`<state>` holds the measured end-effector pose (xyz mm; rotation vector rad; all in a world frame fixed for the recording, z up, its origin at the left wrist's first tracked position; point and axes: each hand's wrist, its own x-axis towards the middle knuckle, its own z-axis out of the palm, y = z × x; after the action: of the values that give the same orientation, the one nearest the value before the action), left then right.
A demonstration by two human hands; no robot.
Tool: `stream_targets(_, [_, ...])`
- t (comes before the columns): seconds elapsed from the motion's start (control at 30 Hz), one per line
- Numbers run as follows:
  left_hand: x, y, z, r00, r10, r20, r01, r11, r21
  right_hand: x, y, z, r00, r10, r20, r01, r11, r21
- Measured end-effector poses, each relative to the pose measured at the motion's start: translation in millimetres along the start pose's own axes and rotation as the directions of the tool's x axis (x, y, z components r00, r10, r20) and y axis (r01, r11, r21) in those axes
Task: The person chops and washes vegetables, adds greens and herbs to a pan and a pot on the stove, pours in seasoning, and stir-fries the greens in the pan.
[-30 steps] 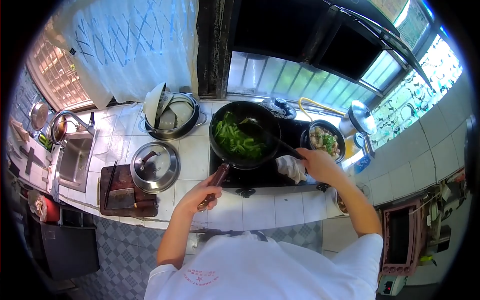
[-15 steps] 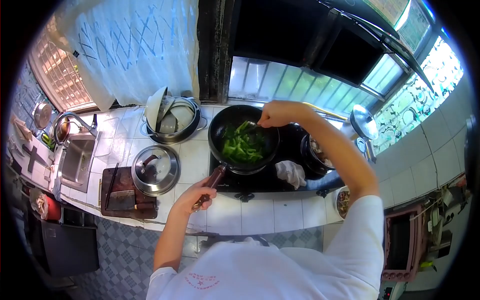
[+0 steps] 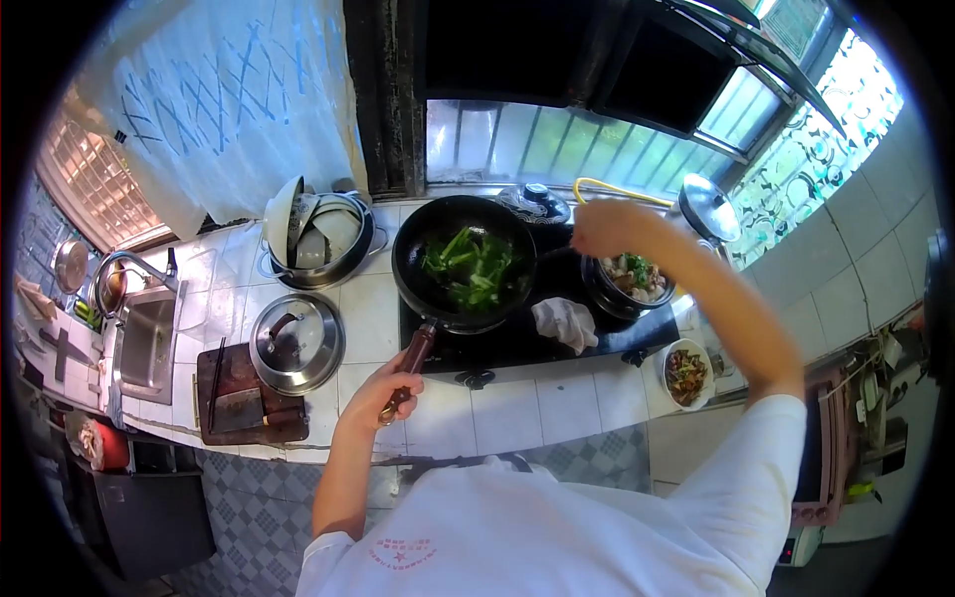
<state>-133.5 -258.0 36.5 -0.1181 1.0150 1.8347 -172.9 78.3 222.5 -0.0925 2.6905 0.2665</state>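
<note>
A white-tiled counter [image 3: 497, 413] curves in front of the person, who wears a white shirt [image 3: 557, 527]. A black stove [image 3: 502, 350] sits along it. On the stove's left part stands the pan [image 3: 413, 274], its handle [image 3: 420, 348] pointing back toward the person, the long axis slanting left. The pot [image 3: 615, 303] is to its right. The right hand [image 3: 604, 229] is blurred near the pot; its fingers' grip cannot be told. Greens [image 3: 473, 267] lie in the pan. The left hand [image 3: 383, 396] has its fingers wrapped round the handle. The shirt's red print [image 3: 403, 554] shows a star and illegible lettering.
</note>
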Motion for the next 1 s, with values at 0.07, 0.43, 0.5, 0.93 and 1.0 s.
stream_targets(0.07, [0.5, -0.3, 1.7, 1.000, 0.011, 0.008, -0.011, 1.000, -0.002, 11.6, -5.6, 38.9, 0.996, 0.054, -0.065, -0.049, 0.996, 0.076])
stream_targets(0.43, [9.6, -25.0, 10.3, 0.999, 0.035, -0.005, -0.035, 0.999, -0.042, 30.9, -14.5, 93.4, 0.880, 0.210, -0.427, 0.025, 0.876, 0.482])
stream_targets(0.5, [12.2, -30.1, 13.7, 0.997, 0.061, -0.043, -0.063, 0.997, -0.052, 54.4, -35.7, 126.9, 0.909, 0.275, -0.312, -0.021, 0.780, 0.626])
stream_targets(0.93, [21.2, -41.2, 23.6, 0.997, 0.056, -0.059, -0.058, 0.998, -0.035, -26.2, -86.8, 150.2, 0.782, 0.480, -0.398, -0.121, 0.744, 0.658])
stream_targets(1.0, [23.5, -42.1, 22.5, 0.998, 0.055, -0.042, -0.055, 0.998, -0.015, -28.9, -85.8, 161.4, 0.761, 0.467, -0.451, -0.092, 0.765, 0.638])
